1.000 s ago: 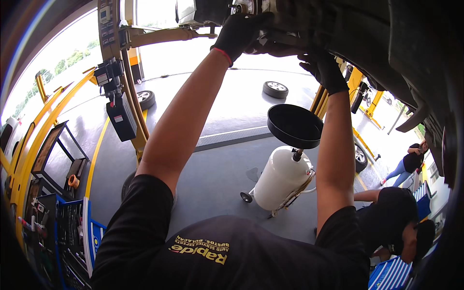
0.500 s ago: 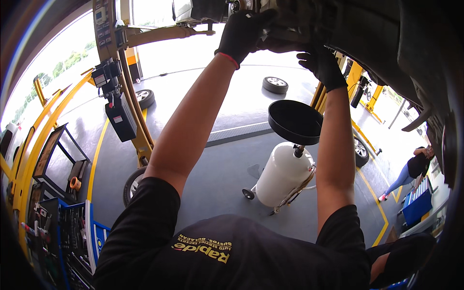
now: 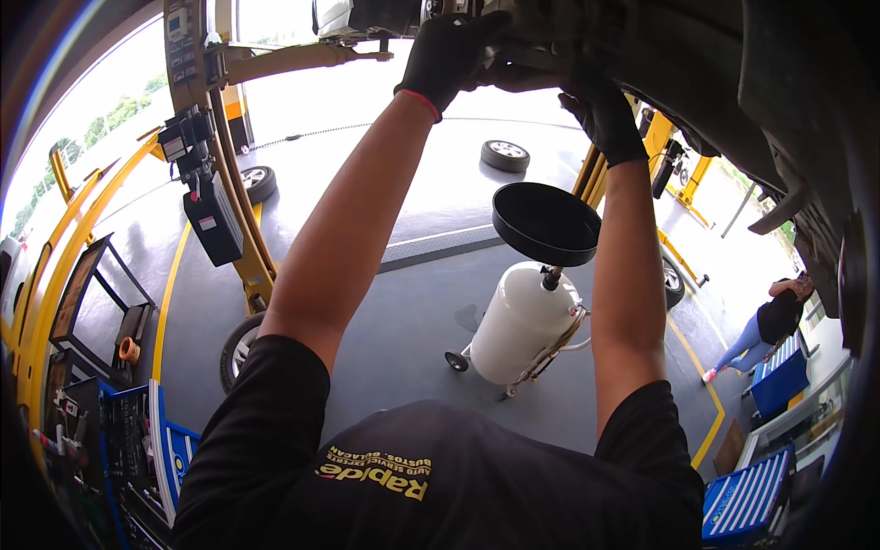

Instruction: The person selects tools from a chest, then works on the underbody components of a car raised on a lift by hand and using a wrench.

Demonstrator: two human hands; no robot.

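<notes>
Both gloved hands up under the lifted car

Left hand [image 3: 449, 50] and right hand [image 3: 605, 115] press against the dark underbody [image 3: 660, 46]; can't tell whether the fingers are closed on anything. The black drain funnel [image 3: 545, 223] on its white tank [image 3: 522, 321] stands just below, between the arms.

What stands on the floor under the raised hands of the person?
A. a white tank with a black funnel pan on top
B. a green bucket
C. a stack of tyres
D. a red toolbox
A: the white tank on small wheels carries a black funnel pan, just below the gloved right hand.
</notes>
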